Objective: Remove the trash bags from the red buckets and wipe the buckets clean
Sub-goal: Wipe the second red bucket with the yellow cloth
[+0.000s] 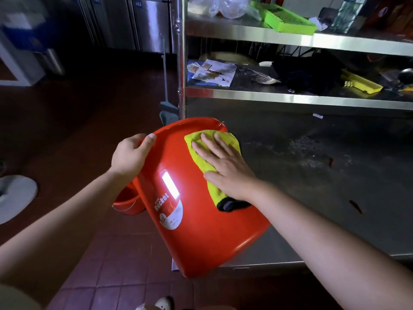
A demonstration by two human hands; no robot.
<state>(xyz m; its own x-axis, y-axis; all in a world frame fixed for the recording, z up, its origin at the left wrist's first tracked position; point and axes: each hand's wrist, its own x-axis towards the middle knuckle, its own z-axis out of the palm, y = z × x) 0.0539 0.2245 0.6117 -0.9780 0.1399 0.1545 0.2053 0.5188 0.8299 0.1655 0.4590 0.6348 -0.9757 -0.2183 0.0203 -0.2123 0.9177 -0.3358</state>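
No bag remains on this red bucket [196,231]. My left hand [129,156] grips its rim; my flat right hand [225,166] presses the yellow cloth [201,148] against its wall. A second bucket [127,202] awaits.

Dim room: red tile floor [93,271], steel shelving [297,99] (cluttered), steel cabinets [143,21] behind.

head view — worn on the person's head | faces forward and down | close over both forearms | single view
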